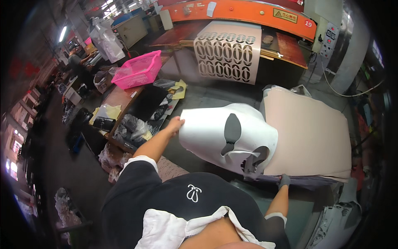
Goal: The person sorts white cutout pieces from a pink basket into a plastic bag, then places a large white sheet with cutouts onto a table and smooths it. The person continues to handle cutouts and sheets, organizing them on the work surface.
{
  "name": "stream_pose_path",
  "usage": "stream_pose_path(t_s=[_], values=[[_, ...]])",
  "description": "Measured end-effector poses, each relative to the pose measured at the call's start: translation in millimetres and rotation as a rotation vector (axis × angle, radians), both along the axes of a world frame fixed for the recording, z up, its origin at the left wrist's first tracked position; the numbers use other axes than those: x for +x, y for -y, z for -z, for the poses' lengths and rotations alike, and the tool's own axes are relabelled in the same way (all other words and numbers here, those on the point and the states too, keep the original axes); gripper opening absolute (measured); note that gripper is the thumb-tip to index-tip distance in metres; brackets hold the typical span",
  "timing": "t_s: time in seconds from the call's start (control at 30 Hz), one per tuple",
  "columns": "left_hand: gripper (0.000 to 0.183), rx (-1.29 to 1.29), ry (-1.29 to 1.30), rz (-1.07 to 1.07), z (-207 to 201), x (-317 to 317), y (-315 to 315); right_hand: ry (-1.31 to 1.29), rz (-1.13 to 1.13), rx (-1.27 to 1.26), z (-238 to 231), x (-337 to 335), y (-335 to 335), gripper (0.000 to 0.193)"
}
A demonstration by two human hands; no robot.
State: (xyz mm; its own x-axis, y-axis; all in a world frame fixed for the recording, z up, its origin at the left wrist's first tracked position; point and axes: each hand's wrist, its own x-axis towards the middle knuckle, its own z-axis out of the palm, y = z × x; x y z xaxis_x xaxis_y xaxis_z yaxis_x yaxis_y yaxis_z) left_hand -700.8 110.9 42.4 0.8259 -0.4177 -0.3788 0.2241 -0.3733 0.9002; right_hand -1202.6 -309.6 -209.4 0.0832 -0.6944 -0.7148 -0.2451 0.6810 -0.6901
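Note:
My left hand [175, 125] is closed on the left edge of a large, curled white sheet [203, 128]. That sheet bows upward and has dark, leaf-shaped cut-outs through it; its right end lies against a stack of flat beige sheets [306, 133]. My right hand [284, 181], in a grey glove, is at the front edge of this stack, with its fingers closed on the beige sheet's rim. Part of that grip is hidden by the edge.
Ahead stands an orange press [232, 11], with a beige sheet [227, 54] full of oval cut-outs hanging off its bed. A pink plastic basket [139, 70] sits on a table at left, above bagged scraps [134, 126]. A control panel [330, 39] and a cable [344, 93] are at right.

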Motion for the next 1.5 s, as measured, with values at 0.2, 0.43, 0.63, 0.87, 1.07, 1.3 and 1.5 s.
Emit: stream_pose_path(t_s=[0.2, 0.43, 0.63, 0.87, 1.07, 1.3, 1.5], values=[[0.021, 0.154, 0.361, -0.002, -18.4, 7.8, -59.8, -0.155, -0.141, 0.101, 7.8, -24.8, -144.3, 0.027], [0.023, 0.262, 0.715, -0.027, -8.5, -34.6, -126.9, -0.229, -0.874, -0.042, -28.7, 13.7, -224.5, 0.023], [0.023, 0.371, 0.671, -0.064, 20.0, 16.3, -101.0, -0.155, -0.999, -0.263, -72.3, 113.6, -172.4, 0.02], [0.024, 0.409, 0.555, 0.222, 61.2, 116.5, -39.0, 0.188, -0.586, -0.103, -134.0, 346.2, -76.2, 0.014], [0.026, 0.45, 0.439, 0.249, 46.7, 176.9, -23.9, 0.448, -0.574, -0.296, -206.8, 479.5, 9.9, 0.021], [0.02, 0.383, 0.435, -0.08, 63.7, 226.9, -12.1, 0.686, -0.397, -0.515, -276.9, 591.2, 169.8, 0.017], [0.017, 0.365, 0.379, -0.326, 74.8, 299.5, 25.6, 0.265, -0.321, -1.04, -321.3, 700.9, 327.4, 0.041]])
